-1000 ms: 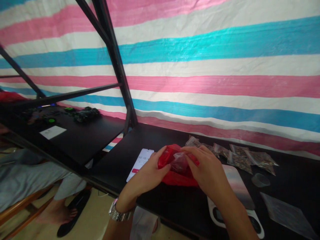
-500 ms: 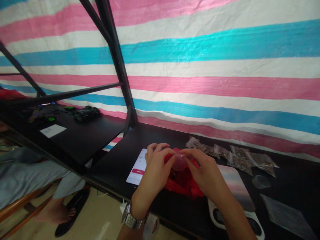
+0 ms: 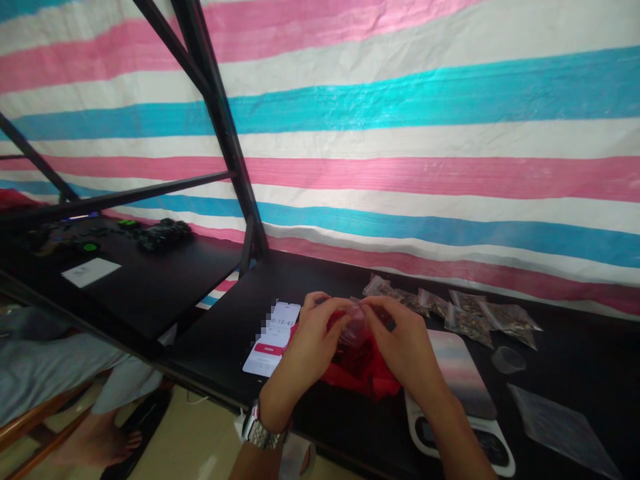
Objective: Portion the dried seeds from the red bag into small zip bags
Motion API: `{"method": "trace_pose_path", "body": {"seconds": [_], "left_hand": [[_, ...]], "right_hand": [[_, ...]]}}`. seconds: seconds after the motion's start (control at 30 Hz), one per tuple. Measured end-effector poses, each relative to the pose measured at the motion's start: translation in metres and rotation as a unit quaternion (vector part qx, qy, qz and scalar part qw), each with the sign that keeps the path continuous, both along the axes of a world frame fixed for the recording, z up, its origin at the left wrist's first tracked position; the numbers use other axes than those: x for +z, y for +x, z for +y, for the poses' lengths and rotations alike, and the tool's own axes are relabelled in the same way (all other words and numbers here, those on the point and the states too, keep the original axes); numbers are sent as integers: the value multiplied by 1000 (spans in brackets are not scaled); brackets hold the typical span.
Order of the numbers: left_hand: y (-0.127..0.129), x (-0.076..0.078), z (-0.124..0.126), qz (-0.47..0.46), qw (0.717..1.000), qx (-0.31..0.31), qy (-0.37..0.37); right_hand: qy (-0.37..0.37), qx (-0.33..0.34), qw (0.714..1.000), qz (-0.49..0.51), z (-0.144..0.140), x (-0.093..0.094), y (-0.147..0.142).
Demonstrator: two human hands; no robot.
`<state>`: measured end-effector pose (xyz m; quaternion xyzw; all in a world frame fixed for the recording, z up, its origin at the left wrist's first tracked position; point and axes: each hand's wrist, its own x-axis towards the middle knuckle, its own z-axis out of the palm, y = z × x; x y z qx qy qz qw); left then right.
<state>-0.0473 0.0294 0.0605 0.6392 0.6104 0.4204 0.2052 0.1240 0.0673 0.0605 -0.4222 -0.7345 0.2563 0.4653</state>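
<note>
Your left hand (image 3: 311, 337) and right hand (image 3: 406, 343) meet over the near edge of the black table (image 3: 320, 280), fingers pinched narrow on the top edge of a small clear plastic pouch (image 3: 356, 325). You hold it upright just above the open red plastic bag (image 3: 363, 370), probably so that anything spilling falls back into the bag. The pouch's contents are too blurred to name.

A phone (image 3: 274, 337) lies face up just left of your left hand, its screen lit where you can read it. A kitchen scale (image 3: 463, 393) sits just right of the red bag. Filled pouches (image 3: 450, 308) lie in a row at the far side, with a small clear cup (image 3: 509, 359) near them and a flat empty bag (image 3: 563, 430) at the near right.
</note>
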Motion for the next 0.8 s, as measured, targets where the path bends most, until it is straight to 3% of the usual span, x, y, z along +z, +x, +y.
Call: {"method": "trace_pose_path", "body": {"seconds": [0.17, 0.33, 0.6, 0.7, 0.8], "left_hand": [[-2, 3, 4, 22, 998, 49, -11], [-2, 6, 5, 28, 997, 66, 2], [-6, 15, 5, 151, 987, 50, 0], [-13, 11, -3, 190, 979, 68, -5], [-26, 2, -16, 225, 968, 98, -47]], "right_hand": [[-5, -40, 998, 55, -3, 8, 2], [-32, -4, 999, 33, 1, 12, 13], [-81, 19, 995, 50, 2, -8, 19], [-96, -3, 992, 83, 3, -13, 21], [-104, -32, 982, 154, 9, -5, 34]]}}
